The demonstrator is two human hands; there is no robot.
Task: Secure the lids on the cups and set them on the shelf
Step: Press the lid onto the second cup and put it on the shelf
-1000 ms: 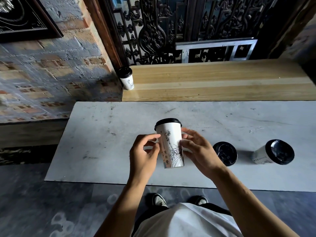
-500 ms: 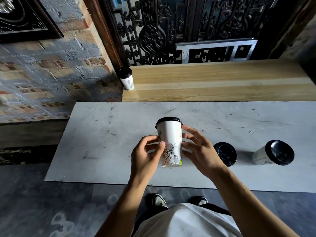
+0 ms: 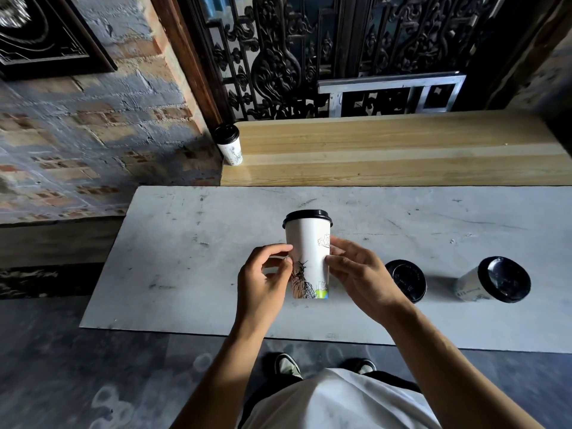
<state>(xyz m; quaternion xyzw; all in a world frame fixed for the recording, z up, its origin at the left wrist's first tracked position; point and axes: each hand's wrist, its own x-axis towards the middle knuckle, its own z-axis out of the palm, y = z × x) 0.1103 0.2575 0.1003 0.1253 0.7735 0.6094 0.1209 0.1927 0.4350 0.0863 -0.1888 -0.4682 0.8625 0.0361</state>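
From the head camera, a white paper cup (image 3: 308, 258) with a black lid (image 3: 307, 216) stands upright near the middle of the grey tabletop (image 3: 185, 258). The left hand (image 3: 263, 286) and right hand (image 3: 359, 274) pinch its sides with curled fingertips. Toward the right edge sit a second lidded cup (image 3: 405, 281) and a third cup (image 3: 492, 284). Another lidded cup (image 3: 230, 145) stands at the left corner of the wooden shelf (image 3: 387, 156).

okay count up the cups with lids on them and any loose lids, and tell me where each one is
Lidded cups: 3, namely the held cup between both hands, the shelf cup, and the right cup on the grey table.
Loose lids: 1, the loose lid on the table.
Total: 4
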